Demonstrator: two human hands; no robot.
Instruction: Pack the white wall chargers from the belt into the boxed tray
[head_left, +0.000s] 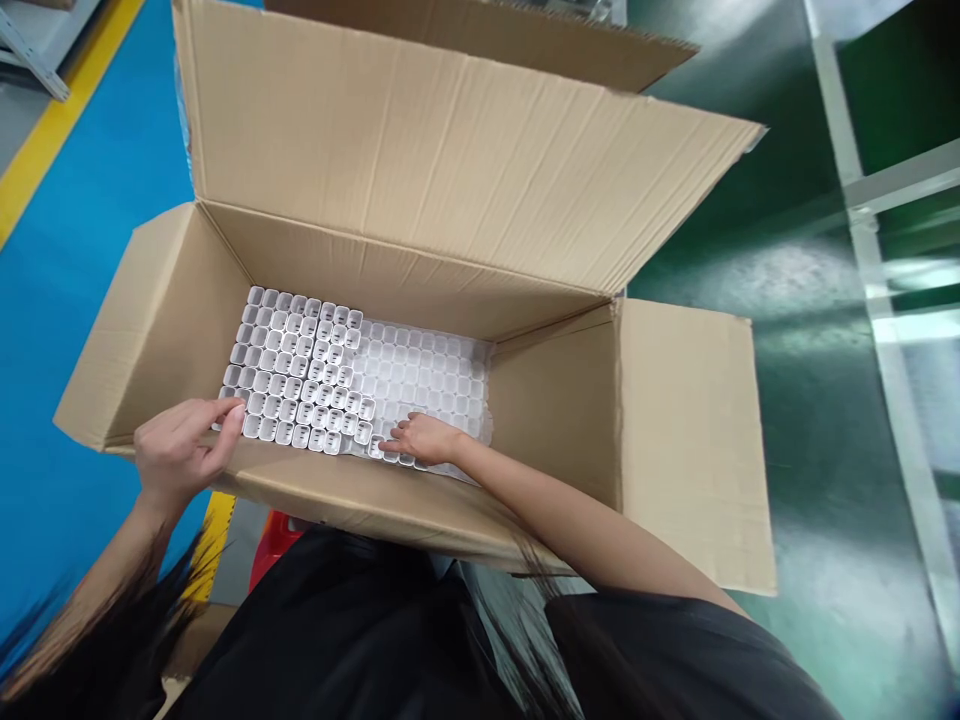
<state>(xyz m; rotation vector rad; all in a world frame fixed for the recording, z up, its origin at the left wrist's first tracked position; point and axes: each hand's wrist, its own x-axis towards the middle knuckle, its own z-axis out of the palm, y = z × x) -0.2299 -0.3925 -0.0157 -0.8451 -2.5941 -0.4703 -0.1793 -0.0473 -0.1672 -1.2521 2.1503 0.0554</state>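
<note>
Rows of small white square plastic containers (279, 360) stand packed upright in the left half of a long cardboard box (551, 410), their open tops facing me. My left hand (180, 450) is over the near left corner, fingers curled, with thumb and forefinger close together at the end containers. What is between them is hidden. Inside the box, my right hand (426, 438) reaches in from the right, fingers stretched out and touching a short row of containers (391, 456) along the near wall. Its palm covers part of that row.
A translucent sheet (450, 345) covers a lower layer of containers right of the standing rows. The box's back flap (450, 130), left flap (124, 330) and right flap (694, 440) are folded outward. Behind is another cardboard piece (525, 35); a red object (274, 545) shows below.
</note>
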